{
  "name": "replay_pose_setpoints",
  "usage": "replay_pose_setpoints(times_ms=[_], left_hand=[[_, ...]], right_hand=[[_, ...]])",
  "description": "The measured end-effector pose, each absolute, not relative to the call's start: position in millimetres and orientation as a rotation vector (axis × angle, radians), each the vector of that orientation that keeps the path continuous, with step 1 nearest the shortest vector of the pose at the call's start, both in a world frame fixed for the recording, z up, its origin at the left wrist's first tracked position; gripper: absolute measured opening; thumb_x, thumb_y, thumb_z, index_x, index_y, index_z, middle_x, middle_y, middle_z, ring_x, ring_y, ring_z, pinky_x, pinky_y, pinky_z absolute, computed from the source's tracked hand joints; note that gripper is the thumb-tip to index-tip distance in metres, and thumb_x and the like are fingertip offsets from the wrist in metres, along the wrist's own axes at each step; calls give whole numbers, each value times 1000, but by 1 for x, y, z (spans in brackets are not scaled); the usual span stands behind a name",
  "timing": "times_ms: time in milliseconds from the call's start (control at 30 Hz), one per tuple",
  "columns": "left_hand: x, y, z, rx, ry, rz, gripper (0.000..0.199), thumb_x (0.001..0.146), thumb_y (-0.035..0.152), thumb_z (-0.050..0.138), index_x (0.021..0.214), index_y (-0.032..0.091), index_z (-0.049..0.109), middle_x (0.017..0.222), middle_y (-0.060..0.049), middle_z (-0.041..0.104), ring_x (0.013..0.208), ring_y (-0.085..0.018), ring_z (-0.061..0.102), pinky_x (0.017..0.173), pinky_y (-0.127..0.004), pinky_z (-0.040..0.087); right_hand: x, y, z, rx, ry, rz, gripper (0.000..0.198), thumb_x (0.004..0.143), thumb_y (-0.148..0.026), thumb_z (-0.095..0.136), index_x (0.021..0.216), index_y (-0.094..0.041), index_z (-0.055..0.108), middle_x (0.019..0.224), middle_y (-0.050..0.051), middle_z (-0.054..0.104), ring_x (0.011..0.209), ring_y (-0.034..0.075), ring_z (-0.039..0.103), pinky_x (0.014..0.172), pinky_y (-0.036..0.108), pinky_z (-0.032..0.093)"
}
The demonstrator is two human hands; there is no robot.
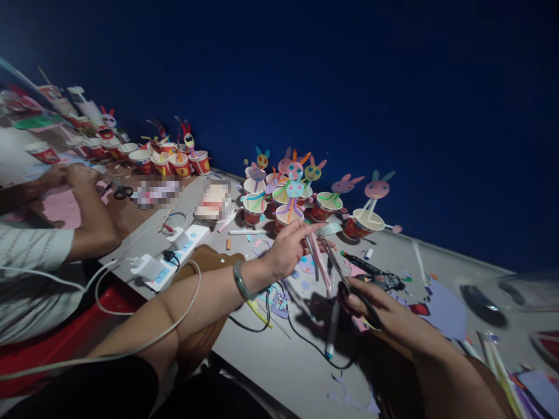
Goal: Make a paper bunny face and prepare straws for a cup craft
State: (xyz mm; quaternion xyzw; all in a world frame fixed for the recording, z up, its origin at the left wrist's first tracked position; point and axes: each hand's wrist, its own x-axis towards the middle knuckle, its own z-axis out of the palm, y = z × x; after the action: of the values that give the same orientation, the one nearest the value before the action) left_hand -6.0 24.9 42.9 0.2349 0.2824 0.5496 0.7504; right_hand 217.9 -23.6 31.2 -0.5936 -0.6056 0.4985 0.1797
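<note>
My left hand (pixel 286 250), wearing a green bangle (pixel 240 280), pinches several thin pink-and-white strips (pixel 321 267) that hang down over the table. Beyond its fingertips a pale, see-through patterned piece (pixel 329 229) sticks out; whether the fingers hold it I cannot tell. My right hand (pixel 375 305) grips black-handled scissors (pixel 335 259), whose blades point up toward the left fingers, beside the strips. Just behind my hands stand red paper cups (pixel 288 216) with paper rabbit-eared figures (pixel 294 189) rising from them on coloured legs.
A white power strip (pixel 179 259) with plugs and looping cables lies left of my left arm. Another person's hands (pixel 81 174) work at the far left, near more red cups (pixel 142 161). Paper scraps, a marker (pixel 332 331) and a purple sheet (pixel 443 308) cover parts of the table.
</note>
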Motion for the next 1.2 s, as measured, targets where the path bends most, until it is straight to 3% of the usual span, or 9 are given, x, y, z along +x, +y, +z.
replay_pose_setpoints(times_ms=[133,367,533,700,900,1200], left_hand=[[-7,25,42,521,595,1243,11,87,18,57,83,17,47,111,-7,71,85,-19,76,83,-34,56],[-5,23,38,530,570,1228,10,88,19,55,84,16,47,116,-10,71,89,-20,76,84,-36,57],[0,20,37,514,557,1226,18,85,24,65,82,15,49,118,-11,70,97,-24,75,90,-39,57],[2,18,37,532,553,1229,12,87,22,61,86,14,52,117,-11,70,95,-23,76,87,-38,58],[2,17,38,555,576,1203,10,88,22,60,85,15,53,105,-12,73,89,-25,76,86,-40,58],[1,17,43,522,571,1207,12,88,20,62,83,15,52,116,-11,71,98,-24,76,96,-42,56]], right_hand=[[218,-21,33,-1622,-1814,1456,56,65,-75,75,93,-27,76,93,8,75,94,31,71,73,38,62],[214,-22,29,-1800,-1621,1368,68,56,-80,76,98,-26,77,106,11,75,97,34,71,82,46,61],[198,-22,42,-1656,-1829,1309,65,62,-86,66,82,-24,73,87,8,72,87,29,67,77,40,59],[186,-26,55,-1573,-1866,1336,60,70,-84,62,72,-24,66,70,4,60,71,22,57,60,31,51],[181,-26,58,-1494,-1810,1376,65,66,-88,63,64,-23,59,65,3,52,64,19,49,56,30,44],[185,-23,44,-1410,-1732,1559,71,67,-89,60,62,-21,42,61,-3,34,56,10,28,50,26,24]])
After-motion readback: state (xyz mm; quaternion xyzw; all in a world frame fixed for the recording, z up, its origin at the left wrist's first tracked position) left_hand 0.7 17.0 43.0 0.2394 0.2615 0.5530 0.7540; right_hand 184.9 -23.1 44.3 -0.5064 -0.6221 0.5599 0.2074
